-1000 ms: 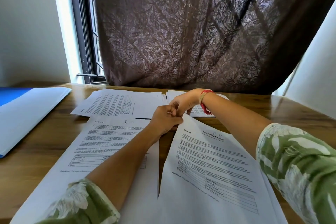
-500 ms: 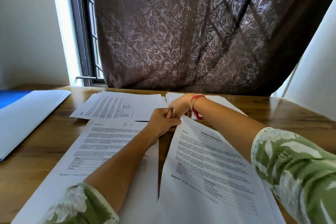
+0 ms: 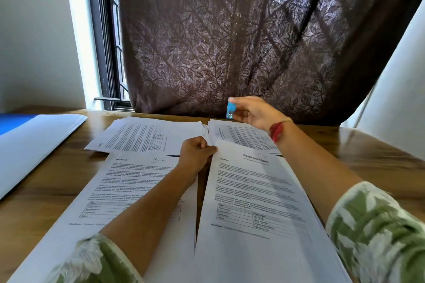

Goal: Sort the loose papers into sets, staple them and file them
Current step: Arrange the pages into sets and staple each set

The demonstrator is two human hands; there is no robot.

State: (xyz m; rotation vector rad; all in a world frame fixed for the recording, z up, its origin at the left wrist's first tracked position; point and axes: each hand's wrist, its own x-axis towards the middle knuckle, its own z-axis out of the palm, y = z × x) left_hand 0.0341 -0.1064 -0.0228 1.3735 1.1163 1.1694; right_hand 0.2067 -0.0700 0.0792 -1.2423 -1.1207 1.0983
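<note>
Lifted away from the left hand point(image 3: 195, 153), the right hand point(image 3: 255, 112) is now being held above the far right sheets point(image 3: 239, 135) at about one o'clock; half a second ago it was being pressed against the left hand at the paper's corner. A small blue stapler point(image 3: 230, 111), blurred, is being pinched between its thumb and curled fingers, clear of the paper. The left hand is being kept where it was, near the middle of the table point(image 3: 379, 167), its fingers being curled into a fist on the top left corner of the near right set point(image 3: 257, 202), which is lying flat at five o'clock. The near left set point(image 3: 128, 181) at seven o'clock, the far left sheets point(image 3: 147, 135) at eleven o'clock and the folder point(image 3: 34, 138) at nine o'clock are being left unmoved.
</note>
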